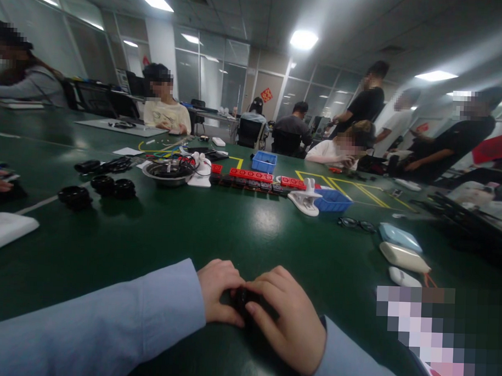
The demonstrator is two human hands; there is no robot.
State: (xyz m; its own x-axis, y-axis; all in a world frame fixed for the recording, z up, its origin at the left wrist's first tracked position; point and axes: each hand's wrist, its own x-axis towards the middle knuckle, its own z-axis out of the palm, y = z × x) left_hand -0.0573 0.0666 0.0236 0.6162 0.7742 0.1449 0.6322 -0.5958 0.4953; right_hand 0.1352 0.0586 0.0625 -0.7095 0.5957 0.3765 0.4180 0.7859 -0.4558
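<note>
A small dark, shiny object [241, 298] rests at the green tabletop between my two hands, mostly covered by the fingers, so its kind cannot be made out. My left hand [219, 292] closes on its left side with thumb and fingers. From the other side, my right hand [285, 315] grips it too, thumb and index finger bent around it. The fingertips of both hands nearly meet over the object.
Black coiled bundles [75, 197] lie to the left, near a metal bowl [169, 177]. Across the middle stretch red blocks [251, 176], a white clip [306, 200] and a blue bin [333, 201]. Glasses [357, 224] and cases [404, 256] sit at right. Several people are around.
</note>
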